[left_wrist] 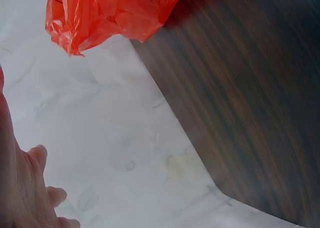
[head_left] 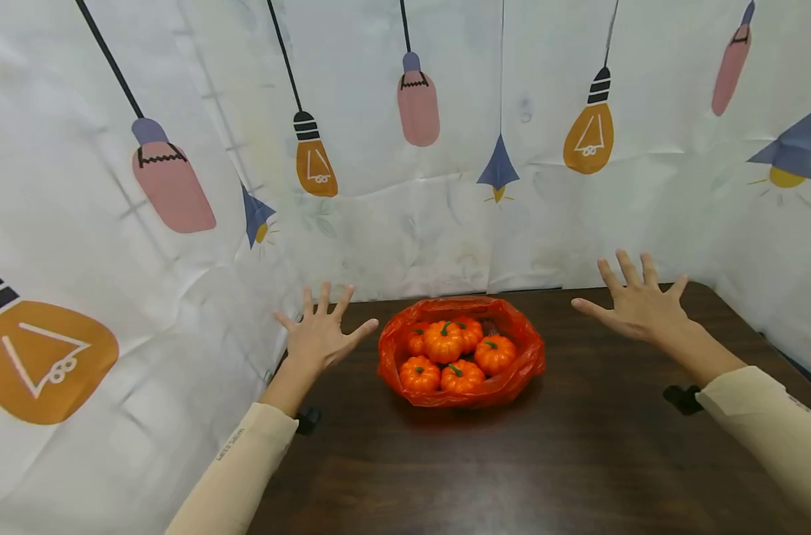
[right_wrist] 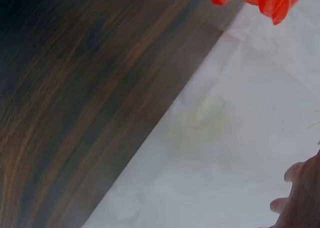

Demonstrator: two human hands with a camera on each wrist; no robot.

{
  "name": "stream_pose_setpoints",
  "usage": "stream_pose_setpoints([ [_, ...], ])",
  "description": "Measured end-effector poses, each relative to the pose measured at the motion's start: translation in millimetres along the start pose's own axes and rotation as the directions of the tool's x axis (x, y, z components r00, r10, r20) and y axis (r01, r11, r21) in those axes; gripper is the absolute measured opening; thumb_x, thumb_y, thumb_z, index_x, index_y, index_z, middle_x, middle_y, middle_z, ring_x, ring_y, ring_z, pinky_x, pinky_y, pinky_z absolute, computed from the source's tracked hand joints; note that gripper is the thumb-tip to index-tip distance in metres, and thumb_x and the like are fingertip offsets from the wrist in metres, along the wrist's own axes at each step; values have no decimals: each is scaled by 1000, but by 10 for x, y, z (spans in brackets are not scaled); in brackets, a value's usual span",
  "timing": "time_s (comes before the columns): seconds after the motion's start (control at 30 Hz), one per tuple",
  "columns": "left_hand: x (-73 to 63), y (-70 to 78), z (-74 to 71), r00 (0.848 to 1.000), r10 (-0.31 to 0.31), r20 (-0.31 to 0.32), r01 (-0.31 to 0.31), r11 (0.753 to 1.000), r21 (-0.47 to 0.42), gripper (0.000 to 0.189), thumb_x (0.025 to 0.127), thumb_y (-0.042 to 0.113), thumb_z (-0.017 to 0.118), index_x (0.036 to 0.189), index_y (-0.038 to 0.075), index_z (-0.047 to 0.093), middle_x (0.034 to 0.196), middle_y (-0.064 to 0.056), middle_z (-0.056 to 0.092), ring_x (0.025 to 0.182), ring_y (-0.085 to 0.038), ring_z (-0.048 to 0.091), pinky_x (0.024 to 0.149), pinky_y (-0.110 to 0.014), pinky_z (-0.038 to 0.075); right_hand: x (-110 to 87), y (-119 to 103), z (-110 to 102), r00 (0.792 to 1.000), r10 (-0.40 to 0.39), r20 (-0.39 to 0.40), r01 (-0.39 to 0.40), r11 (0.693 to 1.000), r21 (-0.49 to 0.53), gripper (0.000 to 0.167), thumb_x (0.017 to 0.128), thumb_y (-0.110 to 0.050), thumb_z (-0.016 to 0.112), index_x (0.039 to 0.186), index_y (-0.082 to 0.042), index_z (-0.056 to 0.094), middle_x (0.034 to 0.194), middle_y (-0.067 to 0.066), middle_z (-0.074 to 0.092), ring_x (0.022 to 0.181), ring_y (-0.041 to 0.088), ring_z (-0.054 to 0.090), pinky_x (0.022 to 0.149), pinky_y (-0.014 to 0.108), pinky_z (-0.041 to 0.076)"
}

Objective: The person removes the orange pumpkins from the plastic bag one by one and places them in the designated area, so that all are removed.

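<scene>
A red plastic bag (head_left: 472,397) with its mouth spread wide sits on the dark table, holding several small orange pumpkins (head_left: 443,342) with green stems. Something dark shows at the back of the bag, mostly hidden. To the left of the bag, my left hand (head_left: 318,338) is raised with fingers spread, its thumb pointing toward the bag. My right hand (head_left: 642,305) is held up on the other side, fingers fanned out, farther from the bag. Neither hand holds anything. Each wrist view shows part of the bag at its top edge and a few fingers at a lower corner.
The dark wood table (head_left: 459,475) ends at a back edge against a white curtain (head_left: 392,238) printed with hanging lamps and bulbs. The curtain also runs along the left and right sides. A black strap piece (head_left: 682,399) shows under the right wrist.
</scene>
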State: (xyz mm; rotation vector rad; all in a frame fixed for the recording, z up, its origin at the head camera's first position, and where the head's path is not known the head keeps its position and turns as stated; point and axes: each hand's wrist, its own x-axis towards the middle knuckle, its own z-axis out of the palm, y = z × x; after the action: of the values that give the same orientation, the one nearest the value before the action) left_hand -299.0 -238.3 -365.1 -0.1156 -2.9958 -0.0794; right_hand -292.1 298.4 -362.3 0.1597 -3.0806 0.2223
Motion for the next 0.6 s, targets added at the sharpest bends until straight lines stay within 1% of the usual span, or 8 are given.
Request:
stream_pose_setpoints([
  [0.1,-29,34,20,1000,7,-13,-7,1000,9,98,82,96,19,163,43,4,174,-9,-3,158,-45,-9,101,-89,-9,-4,-14,24,1000,-4,-8,4,1000,3,109,91,-85,31,165,-13,-3,168,25,-16,149,58,-19,93,91,-14],
  [0.17,-51,45,46,999,15,-31,-15,1000,5,96,83,95,21,163,44,6,174,-9,-2,158,-45,-9,101,-89,-10,-15,-26,45,1000,-9,-16,9,1000,5,109,91,-85,32,166,-14,-2,168,25,-16,150,58,-19,93,91,-14],
  [0.23,-82,52,84,999,18,-35,-18,1000,-3,95,84,95,23,163,44,7,174,-8,-3,158,-45,-9,101,-88,-12,-33,-42,71,1000,-15,-21,15,1000,5,108,92,-85,33,166,-15,-3,169,25,-15,150,58,-17,94,92,-13],
  [0.3,-113,55,129,999,19,-30,-19,1000,-19,94,84,94,24,163,45,7,174,-6,-6,158,-44,-10,100,-87,-15,-53,-57,102,999,-21,-24,21,1000,6,107,92,-84,33,166,-16,-3,169,24,-15,150,58,-16,94,92,-11],
  [0.4,-149,67,191,1000,15,-18,-16,999,-28,93,84,94,24,162,47,5,174,-3,-10,158,-44,-9,100,-87,-16,-83,-75,143,999,-29,-23,29,999,14,105,93,-83,33,165,-17,-5,169,23,-15,150,58,-16,95,92,-8],
  [0.47,-159,85,223,999,18,-34,-19,999,-27,93,84,94,24,162,47,6,174,-3,-10,158,-45,-5,100,-88,-14,-98,-86,156,999,-34,-29,34,999,19,104,93,-82,33,165,-18,-6,170,23,-15,150,59,-17,95,92,-8],
  [0.6,-179,142,266,998,24,-53,-25,999,-32,92,84,94,24,162,48,5,174,-2,-9,159,-45,-5,102,-89,-7,-137,-108,166,999,-40,-37,41,999,21,103,94,-81,34,165,-19,-7,170,23,-14,150,59,-17,95,92,-7],
])
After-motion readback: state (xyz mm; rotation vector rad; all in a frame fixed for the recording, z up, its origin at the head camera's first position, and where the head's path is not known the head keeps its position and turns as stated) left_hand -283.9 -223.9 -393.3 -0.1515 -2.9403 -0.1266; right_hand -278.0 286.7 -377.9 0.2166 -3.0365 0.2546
